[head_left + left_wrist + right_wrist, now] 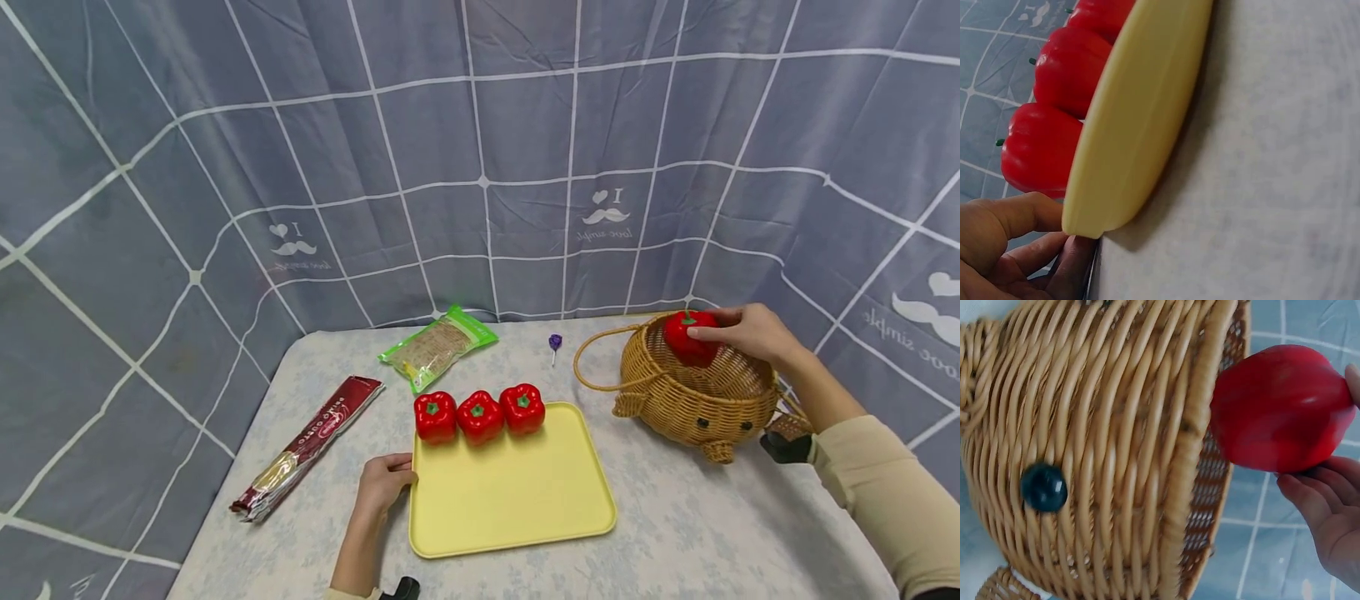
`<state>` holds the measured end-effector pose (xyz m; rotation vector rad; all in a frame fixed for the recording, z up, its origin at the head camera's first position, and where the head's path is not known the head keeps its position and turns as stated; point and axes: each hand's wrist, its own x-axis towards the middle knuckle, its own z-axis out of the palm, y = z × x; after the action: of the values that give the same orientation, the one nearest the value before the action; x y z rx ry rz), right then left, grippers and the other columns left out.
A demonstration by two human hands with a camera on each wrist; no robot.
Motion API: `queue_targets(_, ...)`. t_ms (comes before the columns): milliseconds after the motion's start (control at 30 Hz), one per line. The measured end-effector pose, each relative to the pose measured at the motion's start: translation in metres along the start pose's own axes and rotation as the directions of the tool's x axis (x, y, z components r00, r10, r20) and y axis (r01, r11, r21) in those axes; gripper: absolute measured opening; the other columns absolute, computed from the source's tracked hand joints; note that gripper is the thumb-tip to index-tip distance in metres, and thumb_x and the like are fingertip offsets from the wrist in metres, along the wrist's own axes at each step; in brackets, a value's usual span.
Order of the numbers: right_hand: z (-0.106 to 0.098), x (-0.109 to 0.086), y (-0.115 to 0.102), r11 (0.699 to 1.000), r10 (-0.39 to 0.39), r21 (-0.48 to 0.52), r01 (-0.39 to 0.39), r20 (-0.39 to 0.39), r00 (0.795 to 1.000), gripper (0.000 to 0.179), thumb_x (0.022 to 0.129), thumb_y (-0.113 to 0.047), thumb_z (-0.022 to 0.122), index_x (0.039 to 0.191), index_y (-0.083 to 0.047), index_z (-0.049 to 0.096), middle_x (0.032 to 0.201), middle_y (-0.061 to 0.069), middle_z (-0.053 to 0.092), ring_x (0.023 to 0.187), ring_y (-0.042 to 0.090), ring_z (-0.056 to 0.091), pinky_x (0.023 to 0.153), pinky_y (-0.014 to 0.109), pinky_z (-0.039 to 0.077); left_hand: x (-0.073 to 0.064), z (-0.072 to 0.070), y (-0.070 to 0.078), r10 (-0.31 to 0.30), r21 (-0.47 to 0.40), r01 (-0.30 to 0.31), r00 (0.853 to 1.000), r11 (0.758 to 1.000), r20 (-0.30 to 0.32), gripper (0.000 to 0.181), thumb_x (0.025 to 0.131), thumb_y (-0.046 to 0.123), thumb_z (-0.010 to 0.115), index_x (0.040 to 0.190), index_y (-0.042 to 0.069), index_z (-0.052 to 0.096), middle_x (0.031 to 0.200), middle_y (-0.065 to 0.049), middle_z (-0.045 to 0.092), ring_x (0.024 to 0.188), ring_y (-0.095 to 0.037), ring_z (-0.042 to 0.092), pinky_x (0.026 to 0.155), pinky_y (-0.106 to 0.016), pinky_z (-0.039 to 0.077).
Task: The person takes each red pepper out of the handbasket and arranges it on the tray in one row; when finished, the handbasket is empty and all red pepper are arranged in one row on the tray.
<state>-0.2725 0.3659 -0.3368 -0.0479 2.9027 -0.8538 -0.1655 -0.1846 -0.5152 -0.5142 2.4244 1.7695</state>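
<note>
My right hand [753, 332] grips a red bell pepper [1282, 409] between thumb and fingers. This pepper overlaps the mouth of a wicker basket [697, 417], which has bead eyes and a snout. On the left, the fingers of my left hand [385, 483] pinch the side rim of a yellow tray [517, 500]; in the left wrist view some of them reach below the tray's edge. Along the tray's far edge three more red bell peppers [480, 418] stand in a row, green stems up.
A dark red foil packet [307, 450] lies at the left of the table. Behind the tray are a green-edged bag of grain-like food [438, 346] and a purple lollipop [555, 342]. The basket's looped handle [600, 387] sticks out leftward. A grey checked curtain [480, 167] encloses the table.
</note>
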Motion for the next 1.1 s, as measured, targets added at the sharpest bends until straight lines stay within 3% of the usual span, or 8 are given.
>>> queue_targets(67, 0.001, -0.005, -0.007, 0.999, -0.007, 0.044, 0.007, -0.008, 1.000, 0.083, 0.087, -0.057, 0.063, 0.144, 0.001, 0.044, 0.138, 0.031, 0.049, 0.125, 0.042, 0.047, 0.090, 0.048, 0.046, -0.001, 0.000, -0.001, 0.008, -0.006, -0.008, 1.000, 1.000, -0.002, 0.038, 0.076, -0.010, 0.066, 0.113, -0.015, 0.064, 0.091, -0.018, 0.069, 0.076, -0.012, 0.062, 0.066, -0.025, 0.055)
queue_targets(233, 0.015, -0.015, -0.026, 0.978, -0.025, 0.208, 0.031, -0.032, 0.999, 0.078, 0.088, -0.053, 0.064, 0.146, -0.004, 0.044, 0.140, 0.025, 0.053, 0.123, 0.029, 0.048, 0.084, 0.031, 0.048, 0.000, -0.002, 0.000, 0.007, 0.012, -0.007, 1.000, 1.000, -0.005, 0.037, 0.076, -0.009, 0.066, 0.113, -0.015, 0.064, 0.092, -0.018, 0.069, 0.074, -0.011, 0.061, 0.066, -0.024, 0.054)
queue_targets(433, 0.042, -0.023, -0.042, 0.938, -0.042, 0.340, 0.062, -0.065, 0.997, 0.074, 0.087, -0.050, 0.066, 0.145, -0.008, 0.046, 0.135, 0.014, 0.059, 0.103, -0.002, 0.057, 0.082, 0.016, 0.048, 0.001, -0.004, -0.001, 0.001, 0.038, -0.002, 1.000, 0.999, 0.006, 0.036, 0.079, -0.007, 0.066, 0.114, -0.014, 0.064, 0.097, -0.020, 0.069, 0.076, -0.011, 0.062, 0.068, -0.026, 0.055)
queue_targets(500, 0.052, -0.025, -0.046, 0.922, -0.056, 0.378, 0.085, -0.087, 0.995, 0.071, 0.088, -0.046, 0.068, 0.144, -0.008, 0.048, 0.131, 0.012, 0.061, 0.094, -0.011, 0.056, 0.080, 0.013, 0.048, 0.001, -0.004, -0.001, -0.001, 0.041, 0.001, 1.000, 0.999, 0.010, 0.036, 0.079, -0.007, 0.066, 0.114, -0.014, 0.064, 0.097, -0.020, 0.069, 0.076, -0.011, 0.062, 0.068, -0.027, 0.055)
queue_targets(700, 0.089, -0.026, -0.056, 0.846, -0.072, 0.517, 0.129, -0.129, 0.989, 0.068, 0.087, -0.036, 0.071, 0.142, -0.004, 0.049, 0.134, 0.021, 0.058, 0.093, -0.015, 0.058, 0.079, 0.011, 0.050, 0.001, -0.005, -0.001, -0.007, 0.038, 0.007, 1.000, 0.999, 0.006, 0.036, 0.079, -0.007, 0.065, 0.114, -0.014, 0.064, 0.095, -0.020, 0.069, 0.075, -0.011, 0.061, 0.067, -0.026, 0.055)
queue_targets(867, 0.118, -0.027, -0.062, 0.761, -0.056, 0.638, 0.115, -0.112, 0.992, 0.070, 0.085, -0.032, 0.074, 0.143, -0.003, 0.047, 0.139, 0.022, 0.053, 0.099, -0.010, 0.062, 0.082, 0.019, 0.055, 0.001, -0.007, -0.002, -0.015, 0.027, 0.015, 1.000, 1.000, 0.009, 0.037, 0.079, -0.008, 0.065, 0.115, -0.014, 0.063, 0.096, -0.020, 0.069, 0.075, -0.011, 0.062, 0.068, -0.026, 0.055)
queue_targets(967, 0.131, -0.028, -0.065, 0.736, -0.041, 0.669, 0.101, -0.105, 0.994, 0.072, 0.085, -0.030, 0.075, 0.144, -0.001, 0.045, 0.141, 0.022, 0.051, 0.115, 0.007, 0.062, 0.083, 0.015, 0.053, 0.001, -0.007, -0.002, -0.025, 0.023, 0.025, 1.000, 0.999, 0.009, 0.037, 0.079, -0.008, 0.066, 0.116, -0.013, 0.063, 0.097, -0.020, 0.069, 0.076, -0.011, 0.062, 0.068, -0.026, 0.056)
queue_targets(1100, 0.151, -0.029, -0.067, 0.713, -0.029, 0.694, 0.102, -0.115, 0.993, 0.072, 0.086, -0.027, 0.074, 0.144, 0.001, 0.043, 0.143, 0.023, 0.048, 0.130, 0.030, 0.049, 0.081, 0.011, 0.051, 0.002, -0.007, -0.003, -0.025, 0.025, 0.024, 1.000, 0.999, 0.009, 0.037, 0.080, -0.007, 0.066, 0.117, -0.013, 0.063, 0.099, -0.020, 0.069, 0.077, -0.011, 0.062, 0.069, -0.026, 0.056)
